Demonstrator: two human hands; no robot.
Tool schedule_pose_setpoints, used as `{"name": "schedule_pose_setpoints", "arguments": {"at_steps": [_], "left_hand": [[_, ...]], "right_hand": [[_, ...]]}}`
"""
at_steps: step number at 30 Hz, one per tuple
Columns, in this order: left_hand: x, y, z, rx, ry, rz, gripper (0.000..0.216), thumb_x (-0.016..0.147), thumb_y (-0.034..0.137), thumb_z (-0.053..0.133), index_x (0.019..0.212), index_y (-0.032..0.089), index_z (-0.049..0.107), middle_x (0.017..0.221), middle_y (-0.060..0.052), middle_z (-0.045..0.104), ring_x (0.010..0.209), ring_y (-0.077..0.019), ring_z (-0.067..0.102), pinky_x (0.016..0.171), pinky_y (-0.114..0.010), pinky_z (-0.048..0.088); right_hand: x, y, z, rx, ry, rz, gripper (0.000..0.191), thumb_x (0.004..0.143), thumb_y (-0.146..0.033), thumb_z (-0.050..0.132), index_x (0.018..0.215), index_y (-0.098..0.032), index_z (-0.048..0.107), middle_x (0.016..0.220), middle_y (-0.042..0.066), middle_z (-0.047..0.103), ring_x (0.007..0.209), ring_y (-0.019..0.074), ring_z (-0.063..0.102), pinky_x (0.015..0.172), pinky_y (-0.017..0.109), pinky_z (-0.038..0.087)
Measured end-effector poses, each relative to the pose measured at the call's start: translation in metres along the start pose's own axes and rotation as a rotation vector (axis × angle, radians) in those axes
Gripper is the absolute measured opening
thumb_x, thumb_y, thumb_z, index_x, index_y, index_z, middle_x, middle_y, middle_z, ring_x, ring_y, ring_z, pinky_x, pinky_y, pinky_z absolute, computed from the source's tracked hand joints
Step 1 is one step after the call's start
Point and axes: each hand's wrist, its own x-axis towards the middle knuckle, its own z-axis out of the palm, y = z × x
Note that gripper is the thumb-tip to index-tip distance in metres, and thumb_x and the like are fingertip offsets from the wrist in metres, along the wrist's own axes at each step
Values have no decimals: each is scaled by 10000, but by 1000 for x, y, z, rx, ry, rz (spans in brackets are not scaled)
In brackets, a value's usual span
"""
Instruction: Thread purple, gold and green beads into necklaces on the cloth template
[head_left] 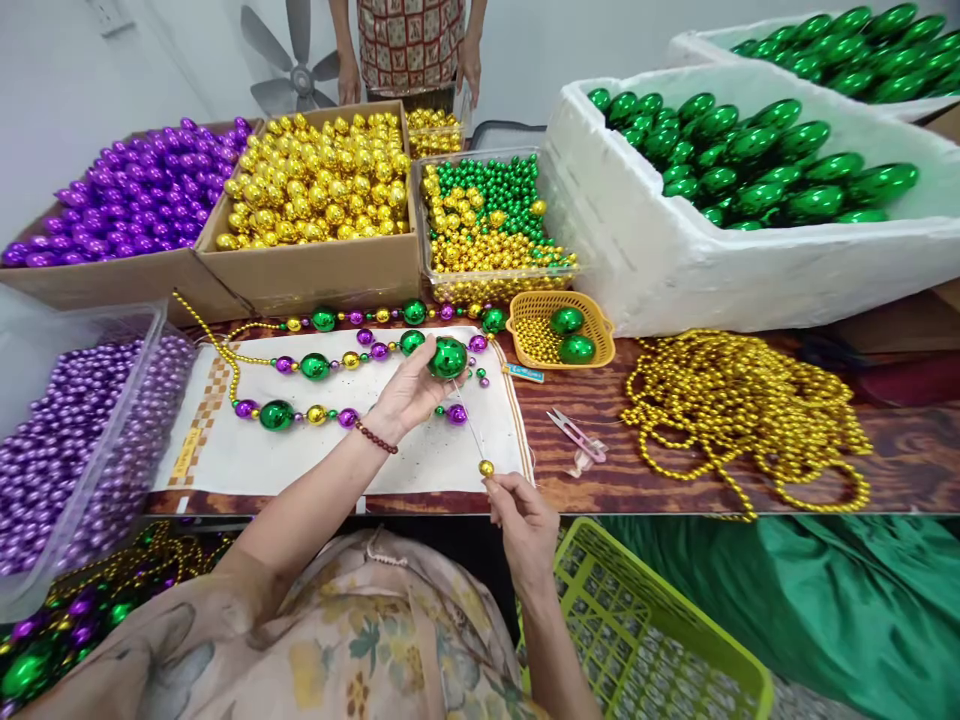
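My left hand (pixel 411 393) is closed around a large shiny green bead (pixel 447 357) above the white cloth. A thin string (pixel 471 428) runs from that bead down to a small gold bead (pixel 486 467). Fingertips of my right hand (pixel 523 515) pinch just below the gold bead, at the table's front edge; whether they grip the bead or the string end, I cannot tell. Strung purple, green and gold beads (pixel 315 413) curve across the white cloth (pixel 300 465). A few loose small beads (pixel 481 376) lie right of my left hand.
Boxes of purple beads (pixel 150 195) and gold beads (pixel 319 180) stand behind. A yellow basket (pixel 609 345), pink-handled thread snips (pixel 577 436) and gold bead strands (pixel 735 410) lie right. White foam boxes (pixel 622 220) hold green beads. Another person (pixel 411 45) stands at the back.
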Motion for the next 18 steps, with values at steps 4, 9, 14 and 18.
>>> {"name": "schedule_pose_setpoints", "arguments": {"at_steps": [4, 9, 14, 18], "left_hand": [[2, -1, 1, -18, 41, 12, 177, 873, 275, 728, 936, 162, 607, 1102, -85, 675, 1030, -208, 662, 907, -383, 575], [4, -3, -1, -19, 34, 14, 169, 873, 267, 726, 928, 160, 608, 1088, -82, 681, 1005, -194, 667, 908, -387, 575], [0, -7, -3, 23, -37, 79, 156, 836, 257, 761, 912, 177, 651, 1071, -58, 688, 1040, -194, 658, 958, -405, 551], [-10, -16, 1, 75, -128, 156, 233, 766, 251, 821, 953, 192, 696, 1062, -42, 686, 996, -178, 652, 978, -409, 526]], "right_hand": [[1, -1, 1, 2, -10, -2, 259, 852, -391, 673, 713, -174, 686, 524, -42, 475, 465, 97, 421, 484, 235, 330], [1, 3, 2, 13, -11, 21, 267, 854, -409, 676, 722, -177, 682, 510, -48, 464, 459, 96, 410, 479, 232, 331], [1, 2, 6, 53, -2, 38, 274, 847, -419, 680, 724, -174, 680, 509, -46, 465, 460, 97, 407, 475, 233, 322], [4, 1, 13, 101, 40, 36, 265, 844, -418, 688, 740, -174, 679, 538, -37, 497, 487, 106, 446, 500, 237, 359]]}}
